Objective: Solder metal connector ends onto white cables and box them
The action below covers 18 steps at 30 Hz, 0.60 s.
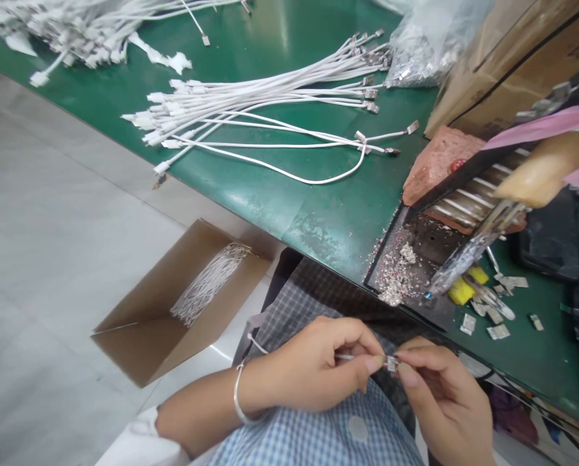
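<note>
My left hand [313,369] and my right hand [445,395] meet over my lap, in front of the green table's near edge. Both pinch one white cable: the left hand's fingers are closed on the thin white cable [340,356] just behind its end. Thumb and forefinger of the right hand grip the small metal connector [392,364] at the cable's tip. A silver bangle [238,395] sits on my left wrist. The rest of the cable is hidden behind my left hand.
A bundle of white cables [250,110] lies on the green table [270,194], with another pile [70,32] at the far left. A cardboard box [182,304] with cables stands on the floor. A dark tray of metal scraps [401,272], a brick [435,162], a clear plastic bag [430,39] and a big cardboard box [513,65] crowd the right.
</note>
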Motion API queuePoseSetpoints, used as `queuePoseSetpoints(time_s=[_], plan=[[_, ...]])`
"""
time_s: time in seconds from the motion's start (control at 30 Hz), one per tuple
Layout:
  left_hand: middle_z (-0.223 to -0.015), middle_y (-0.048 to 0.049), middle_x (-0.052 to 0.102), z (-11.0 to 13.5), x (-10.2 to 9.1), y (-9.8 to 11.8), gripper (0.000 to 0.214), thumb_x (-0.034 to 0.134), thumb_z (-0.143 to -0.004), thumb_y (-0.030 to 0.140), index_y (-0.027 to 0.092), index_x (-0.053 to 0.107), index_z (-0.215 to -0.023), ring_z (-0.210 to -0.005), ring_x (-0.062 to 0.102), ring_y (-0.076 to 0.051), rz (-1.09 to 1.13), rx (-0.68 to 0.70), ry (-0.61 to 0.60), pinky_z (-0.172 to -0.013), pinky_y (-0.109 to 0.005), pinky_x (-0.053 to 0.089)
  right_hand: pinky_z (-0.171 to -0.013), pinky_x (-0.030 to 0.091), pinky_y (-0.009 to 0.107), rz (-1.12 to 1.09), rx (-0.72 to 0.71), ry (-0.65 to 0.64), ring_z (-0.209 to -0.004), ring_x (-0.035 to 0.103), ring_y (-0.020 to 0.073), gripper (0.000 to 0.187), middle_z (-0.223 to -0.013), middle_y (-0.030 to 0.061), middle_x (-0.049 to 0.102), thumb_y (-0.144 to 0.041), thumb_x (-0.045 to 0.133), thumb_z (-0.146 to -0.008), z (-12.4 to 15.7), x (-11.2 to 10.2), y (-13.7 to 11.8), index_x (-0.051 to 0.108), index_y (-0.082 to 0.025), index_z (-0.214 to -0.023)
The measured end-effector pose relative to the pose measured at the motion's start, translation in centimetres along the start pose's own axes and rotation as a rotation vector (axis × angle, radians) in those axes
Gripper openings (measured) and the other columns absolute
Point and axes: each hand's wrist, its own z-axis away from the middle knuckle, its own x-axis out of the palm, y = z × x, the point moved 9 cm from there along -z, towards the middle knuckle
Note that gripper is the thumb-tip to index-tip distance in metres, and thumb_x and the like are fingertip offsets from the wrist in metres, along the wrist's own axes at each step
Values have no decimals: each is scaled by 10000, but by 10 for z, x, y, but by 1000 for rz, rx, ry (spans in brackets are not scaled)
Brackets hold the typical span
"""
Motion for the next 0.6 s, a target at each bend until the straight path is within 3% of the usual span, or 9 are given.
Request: queuePoseSetpoints(time_s=[0.17, 0.3, 0.6], plan=[[-619, 8, 627, 0, 1, 1, 133, 597, -940, 272, 155, 628, -887, -552, 550, -80, 32, 0, -11, -509, -154, 398, -602, 525, 178, -209, 197, 58, -673, 624, 110, 85, -765, 5, 629, -299, 653, -993, 4, 2, 18, 694, -253, -935], [-622, 8, 623, -1, 2, 2, 144, 602, -941, 281, 154, 615, -875, -549, 541, -77, 30, 19, -11, -507, -152, 391, -598, 527, 177, -312, 202, -4, -662, 633, 111, 72, -754, 7, 636, -257, 639, -994, 5, 8, 25, 679, -245, -934], [-621, 3, 621, -1, 2, 1, 161, 588, -952, 290, 154, 595, -867, -545, 541, -81, 14, 37, -23, -510, -154, 399, -587, 512, 158, -601, 302, 10, -605, 559, 86, 102, -677, -21, 598, -315, 676, -974, 8, 20, 35, 672, -254, -893]])
